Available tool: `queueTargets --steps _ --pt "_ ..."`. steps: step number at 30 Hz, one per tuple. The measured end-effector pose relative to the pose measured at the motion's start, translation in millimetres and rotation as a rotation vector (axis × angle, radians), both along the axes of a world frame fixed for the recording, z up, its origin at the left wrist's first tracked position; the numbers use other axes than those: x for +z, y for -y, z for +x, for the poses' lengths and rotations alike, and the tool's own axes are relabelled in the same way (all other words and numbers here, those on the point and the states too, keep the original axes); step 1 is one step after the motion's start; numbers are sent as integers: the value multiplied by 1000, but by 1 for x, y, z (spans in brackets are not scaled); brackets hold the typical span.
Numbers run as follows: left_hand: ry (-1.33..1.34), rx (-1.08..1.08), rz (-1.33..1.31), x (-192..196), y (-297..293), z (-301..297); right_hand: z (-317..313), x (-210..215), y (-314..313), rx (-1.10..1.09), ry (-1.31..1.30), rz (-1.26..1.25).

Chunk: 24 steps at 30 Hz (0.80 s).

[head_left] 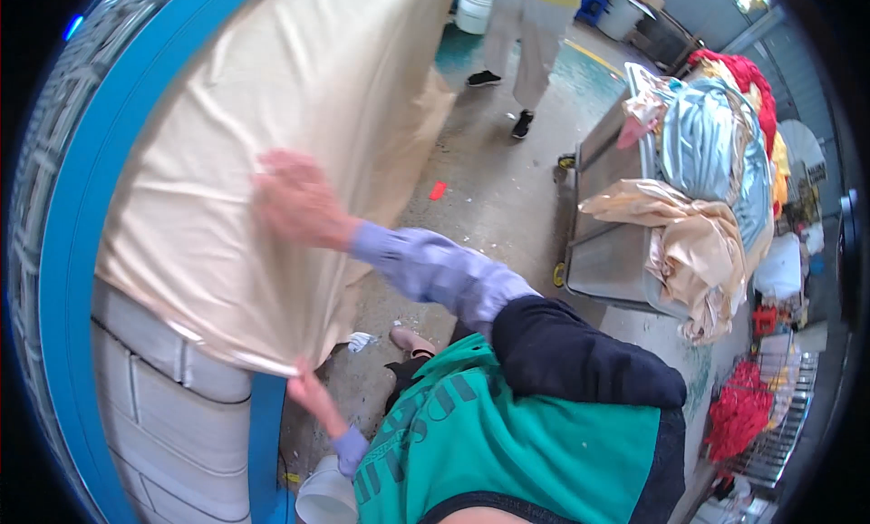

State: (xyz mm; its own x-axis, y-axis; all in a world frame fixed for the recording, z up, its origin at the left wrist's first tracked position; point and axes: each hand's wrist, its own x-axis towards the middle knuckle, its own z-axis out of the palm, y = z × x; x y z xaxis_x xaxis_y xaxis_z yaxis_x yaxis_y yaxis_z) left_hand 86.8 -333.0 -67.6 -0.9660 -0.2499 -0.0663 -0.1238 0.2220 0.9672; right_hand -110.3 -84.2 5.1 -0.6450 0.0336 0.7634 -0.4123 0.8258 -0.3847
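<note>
A large beige satiny cloth [227, 116] lies spread over a blue-framed machine with pale segmented bands, wrinkled and hanging down over its right side. My left hand [314, 399] is closed on the near hem of this cloth, where folds gather up toward the fingers. Farther up, my right hand [299, 198] reaches across and rests on or just over the cloth. Motion smears its fingers, so their pose does not show.
The machine's blue frame [68, 207] curves along the left. A white bucket [328, 497] stands below my left hand. At the right is a grey wheeled bin [609, 207] heaped with coloured cloths [711, 134]. Another person [526, 34] stands beyond, near another white bucket [475, 7].
</note>
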Motion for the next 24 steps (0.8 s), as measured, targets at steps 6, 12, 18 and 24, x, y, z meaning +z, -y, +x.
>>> queueTargets --steps 6,12,18,24 --pt "-537 312 -352 91 0 -6 332 -124 -294 -478 1219 646" --pt "-485 119 -450 104 -55 -45 446 -91 -460 -994 845 699" --pt "-199 -353 -310 82 -173 -91 517 73 -643 -1529 -6 404" --pt "-86 -464 -364 94 -247 -95 639 170 -779 -2240 274 -249"
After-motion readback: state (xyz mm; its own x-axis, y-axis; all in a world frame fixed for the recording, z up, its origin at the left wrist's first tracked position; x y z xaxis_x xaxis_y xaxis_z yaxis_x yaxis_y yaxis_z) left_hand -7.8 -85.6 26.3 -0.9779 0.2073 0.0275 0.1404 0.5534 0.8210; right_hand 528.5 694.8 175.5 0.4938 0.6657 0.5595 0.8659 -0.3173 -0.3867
